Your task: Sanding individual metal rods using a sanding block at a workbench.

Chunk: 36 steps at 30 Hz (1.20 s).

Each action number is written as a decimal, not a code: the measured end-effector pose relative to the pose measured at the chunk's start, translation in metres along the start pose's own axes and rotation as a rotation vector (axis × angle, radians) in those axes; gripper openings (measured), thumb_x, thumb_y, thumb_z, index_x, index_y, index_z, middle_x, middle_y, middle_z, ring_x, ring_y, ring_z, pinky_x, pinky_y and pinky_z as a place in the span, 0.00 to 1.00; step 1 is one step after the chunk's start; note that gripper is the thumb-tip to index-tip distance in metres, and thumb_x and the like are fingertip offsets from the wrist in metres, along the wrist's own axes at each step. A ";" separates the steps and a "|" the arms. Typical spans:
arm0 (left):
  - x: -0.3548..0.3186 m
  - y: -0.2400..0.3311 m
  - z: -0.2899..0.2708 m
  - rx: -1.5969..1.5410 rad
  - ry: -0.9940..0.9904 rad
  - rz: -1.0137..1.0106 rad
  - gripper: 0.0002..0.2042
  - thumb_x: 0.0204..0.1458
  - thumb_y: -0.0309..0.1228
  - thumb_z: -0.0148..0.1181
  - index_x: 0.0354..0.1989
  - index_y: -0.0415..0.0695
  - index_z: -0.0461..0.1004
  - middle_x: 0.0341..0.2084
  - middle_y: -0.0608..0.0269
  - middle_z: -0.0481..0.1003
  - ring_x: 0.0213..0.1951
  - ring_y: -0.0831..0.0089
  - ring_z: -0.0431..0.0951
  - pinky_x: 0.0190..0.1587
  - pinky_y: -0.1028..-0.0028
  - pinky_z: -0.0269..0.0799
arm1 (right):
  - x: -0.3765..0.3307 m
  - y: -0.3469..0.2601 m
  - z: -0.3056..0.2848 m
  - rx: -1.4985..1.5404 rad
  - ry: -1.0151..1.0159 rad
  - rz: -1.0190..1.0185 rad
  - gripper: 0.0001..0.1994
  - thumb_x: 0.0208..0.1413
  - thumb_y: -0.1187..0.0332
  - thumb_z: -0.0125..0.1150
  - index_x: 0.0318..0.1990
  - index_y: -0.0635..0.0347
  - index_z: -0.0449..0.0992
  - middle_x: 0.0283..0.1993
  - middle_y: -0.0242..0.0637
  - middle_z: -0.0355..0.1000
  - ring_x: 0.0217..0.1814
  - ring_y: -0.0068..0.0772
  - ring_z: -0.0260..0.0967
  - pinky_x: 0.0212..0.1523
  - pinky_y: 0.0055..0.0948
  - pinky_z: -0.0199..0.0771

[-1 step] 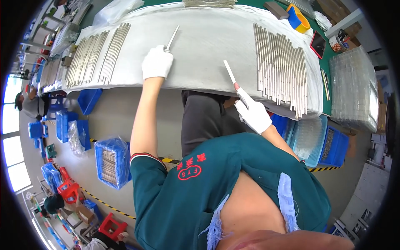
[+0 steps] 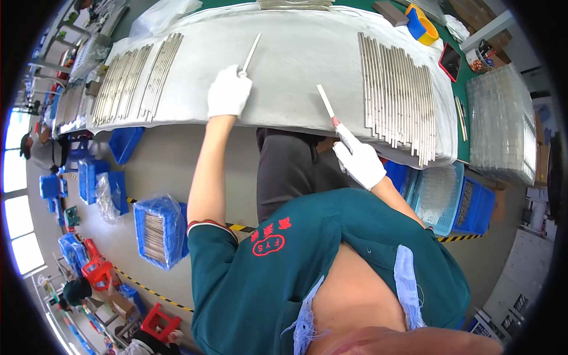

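My left hand [image 2: 229,93], in a white glove, is closed round a thin pale metal rod [image 2: 253,52] above the cloth-covered table. The rod points away from me, tilted a little to the right. My right hand [image 2: 360,164], also gloved with a bare fingertip showing, grips a short white stick [image 2: 325,101] by its near end at the table's front edge. The stick's exact kind cannot be made out. Rows of metal rods lie to the left [image 2: 121,83] and to the right [image 2: 396,94] of my hands.
A white cloth [image 2: 296,65] covers the table. A red-edged phone [image 2: 450,62], a blue-and-yellow tape roll [image 2: 422,26] and stacked clear trays [image 2: 502,124] stand at the right. Blue bins [image 2: 475,207] sit below. A bagged blue crate of rods [image 2: 160,231] stands on the floor.
My left hand has shifted slightly to the right with the metal rod, whose far end has moved right as well. My right hand and the white stick stay nearly still.
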State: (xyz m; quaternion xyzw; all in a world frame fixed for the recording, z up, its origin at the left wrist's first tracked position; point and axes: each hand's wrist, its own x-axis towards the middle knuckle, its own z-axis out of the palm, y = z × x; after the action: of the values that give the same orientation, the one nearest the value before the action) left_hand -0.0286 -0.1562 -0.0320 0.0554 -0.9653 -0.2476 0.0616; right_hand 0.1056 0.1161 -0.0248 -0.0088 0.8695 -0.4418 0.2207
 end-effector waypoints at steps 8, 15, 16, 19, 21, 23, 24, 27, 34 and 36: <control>-0.104 0.065 -0.001 -1.056 -0.463 -0.349 0.14 0.55 0.36 0.55 0.46 0.42 0.69 0.20 0.75 0.65 0.13 0.91 0.55 0.12 0.87 0.49 | -0.004 0.042 -0.006 -0.510 0.191 -0.485 0.10 0.50 0.72 0.52 0.41 0.62 0.69 0.60 0.41 0.61 0.19 0.35 0.70 0.20 0.32 0.71; -0.133 0.047 0.009 -0.570 -0.426 -0.153 0.12 0.55 0.39 0.53 0.41 0.46 0.74 0.22 0.67 0.72 0.25 0.78 0.71 0.31 0.79 0.67 | -0.010 0.039 -0.006 -0.658 0.230 -0.380 0.29 0.56 0.65 0.48 0.65 0.54 0.50 0.20 0.41 0.70 0.13 0.41 0.65 0.15 0.39 0.65; -0.133 0.042 0.014 -0.424 -0.396 -0.041 0.11 0.55 0.38 0.52 0.41 0.48 0.74 0.25 0.66 0.73 0.26 0.75 0.72 0.31 0.78 0.68 | -0.009 0.043 -0.007 -0.660 0.216 -0.358 0.29 0.55 0.64 0.49 0.65 0.48 0.51 0.19 0.42 0.69 0.14 0.43 0.65 0.18 0.39 0.66; -0.134 0.040 0.022 -0.205 -0.331 0.117 0.10 0.56 0.37 0.49 0.40 0.51 0.75 0.32 0.68 0.76 0.32 0.69 0.76 0.34 0.74 0.71 | -0.015 0.030 -0.010 -0.626 0.176 -0.242 0.26 0.55 0.62 0.50 0.63 0.42 0.57 0.18 0.44 0.68 0.15 0.44 0.65 0.19 0.38 0.65; -0.135 0.033 0.029 -0.210 -0.231 0.259 0.10 0.56 0.38 0.48 0.40 0.52 0.75 0.34 0.68 0.76 0.34 0.69 0.76 0.34 0.73 0.71 | -0.017 0.032 -0.009 -0.601 0.236 -0.450 0.26 0.57 0.61 0.46 0.65 0.38 0.53 0.12 0.39 0.65 0.12 0.40 0.64 0.16 0.36 0.64; -0.132 0.031 0.029 -0.273 -0.305 0.185 0.10 0.56 0.38 0.48 0.41 0.54 0.75 0.34 0.69 0.76 0.35 0.69 0.76 0.34 0.73 0.71 | -0.020 0.022 -0.014 -0.587 0.140 -0.369 0.25 0.57 0.61 0.46 0.64 0.36 0.55 0.12 0.36 0.65 0.11 0.38 0.63 0.14 0.34 0.63; -0.131 0.031 0.028 -0.266 -0.311 0.203 0.10 0.56 0.37 0.50 0.42 0.50 0.75 0.32 0.69 0.77 0.30 0.74 0.75 0.33 0.77 0.70 | -0.020 0.022 -0.014 -0.681 0.111 -0.363 0.25 0.56 0.62 0.49 0.63 0.37 0.57 0.13 0.37 0.64 0.11 0.38 0.63 0.14 0.34 0.63; -0.128 0.033 0.026 -0.220 -0.304 0.239 0.12 0.57 0.29 0.49 0.46 0.40 0.73 0.33 0.66 0.78 0.29 0.83 0.74 0.33 0.85 0.67 | -0.013 0.013 -0.014 -0.794 0.164 -0.444 0.26 0.55 0.65 0.51 0.63 0.38 0.59 0.13 0.34 0.64 0.10 0.34 0.62 0.12 0.31 0.63; -0.132 0.039 0.023 -0.096 -0.315 0.232 0.12 0.56 0.27 0.49 0.46 0.39 0.73 0.34 0.64 0.79 0.33 0.79 0.77 0.35 0.83 0.70 | -0.018 0.026 -0.009 -0.781 0.205 -0.447 0.23 0.55 0.65 0.50 0.60 0.35 0.62 0.11 0.32 0.62 0.08 0.34 0.60 0.10 0.30 0.60; -0.133 0.041 0.021 0.046 -0.274 0.269 0.12 0.55 0.28 0.51 0.46 0.41 0.73 0.34 0.65 0.79 0.33 0.77 0.78 0.35 0.81 0.71 | -0.021 0.028 -0.011 -0.752 0.225 -0.443 0.24 0.55 0.65 0.50 0.60 0.33 0.61 0.10 0.33 0.60 0.08 0.34 0.59 0.10 0.30 0.60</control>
State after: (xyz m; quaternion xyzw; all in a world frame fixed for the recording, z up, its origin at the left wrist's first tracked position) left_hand 0.0964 -0.0926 -0.0429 -0.1069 -0.9688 -0.2201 -0.0389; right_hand 0.1253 0.1459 -0.0332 -0.2261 0.9654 -0.1299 0.0066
